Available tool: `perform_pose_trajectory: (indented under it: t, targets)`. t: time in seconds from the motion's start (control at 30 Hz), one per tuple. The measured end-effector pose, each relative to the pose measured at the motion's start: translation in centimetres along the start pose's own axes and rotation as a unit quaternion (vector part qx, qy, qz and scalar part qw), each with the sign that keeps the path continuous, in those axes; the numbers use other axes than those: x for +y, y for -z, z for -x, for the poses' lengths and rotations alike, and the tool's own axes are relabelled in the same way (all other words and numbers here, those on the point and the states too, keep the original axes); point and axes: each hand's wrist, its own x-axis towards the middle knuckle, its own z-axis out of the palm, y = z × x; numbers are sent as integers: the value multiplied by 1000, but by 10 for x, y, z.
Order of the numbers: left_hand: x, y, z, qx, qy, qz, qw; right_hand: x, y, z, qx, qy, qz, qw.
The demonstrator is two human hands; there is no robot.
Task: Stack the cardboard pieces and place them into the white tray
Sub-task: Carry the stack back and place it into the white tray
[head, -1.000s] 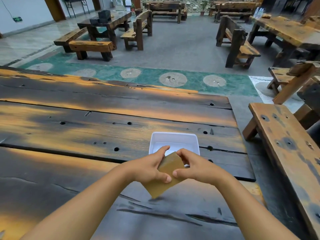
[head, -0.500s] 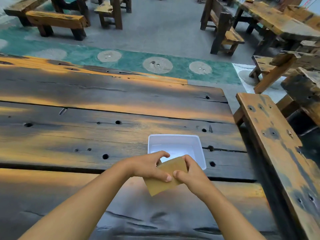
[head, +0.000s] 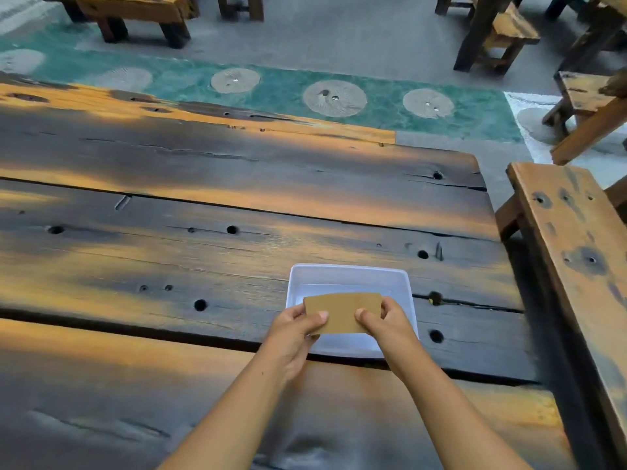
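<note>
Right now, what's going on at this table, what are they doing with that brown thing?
A person is holding the cardboard pieces with both hands: the left hand pinches the left end and the right hand the right end, thumbs on the near face. The cardboard is held level over the white tray, which sits on the dark wooden table. It looks about ready to go down into the tray, which otherwise appears empty.
</note>
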Motion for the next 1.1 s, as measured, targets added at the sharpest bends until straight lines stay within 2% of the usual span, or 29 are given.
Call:
perform_pose_trajectory:
  t: [0.17, 0.37, 0.7, 0.83, 1.1]
  targets:
    - [0, -16, -37, 50, -19, -49, 997, 12, 4, -39, 20, -29, -46, 998]
    - [-2, -21, -76, 74, -12, -123, 990, 26, 10, -72, 19, -57, -64, 996]
    - [-8, -16, -108, 91, -31, -211, 973, 32, 4, -104, 31, -19, 11, 999]
    - [-11, -16, -115, 99, -41, -232, 967, 31, 2, -105, 65, -37, 18, 997]
    - [-8, -28, -119, 156, -1, -226, 962, 18, -4, -110, 70, -79, 75, 992]
